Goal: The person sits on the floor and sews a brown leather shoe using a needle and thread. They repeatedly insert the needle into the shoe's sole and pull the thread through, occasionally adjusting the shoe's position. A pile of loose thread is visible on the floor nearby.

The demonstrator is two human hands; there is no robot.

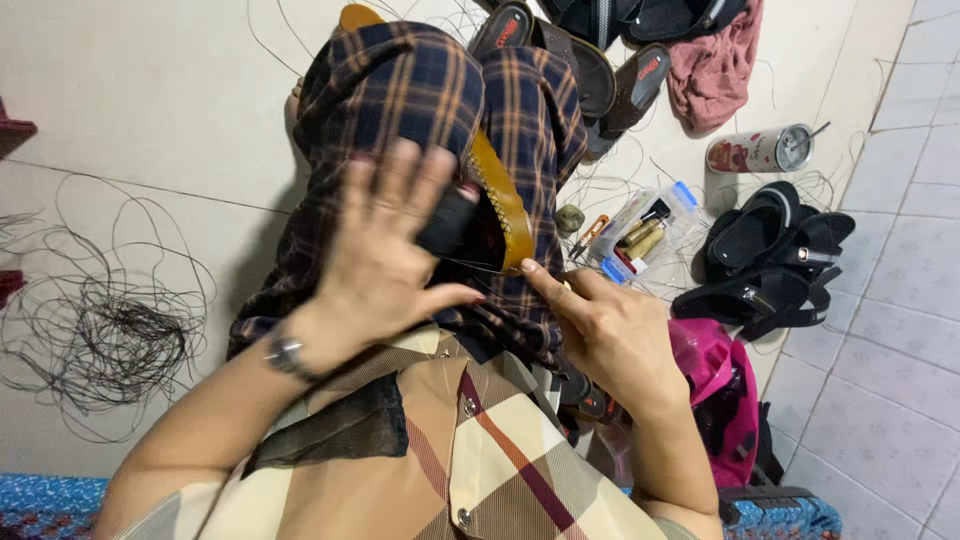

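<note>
brown leather sandal (508,212) rests on the checked lap so it stays put. left hand (385,250), fingers spread, presses it down. right hand (610,325) pinches dark thread (470,263) beside it, pulled tight.

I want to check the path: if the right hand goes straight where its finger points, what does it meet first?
Probably the tan sandal sole on the lap; the right hand points at its lower end, though depth is unclear.
</note>
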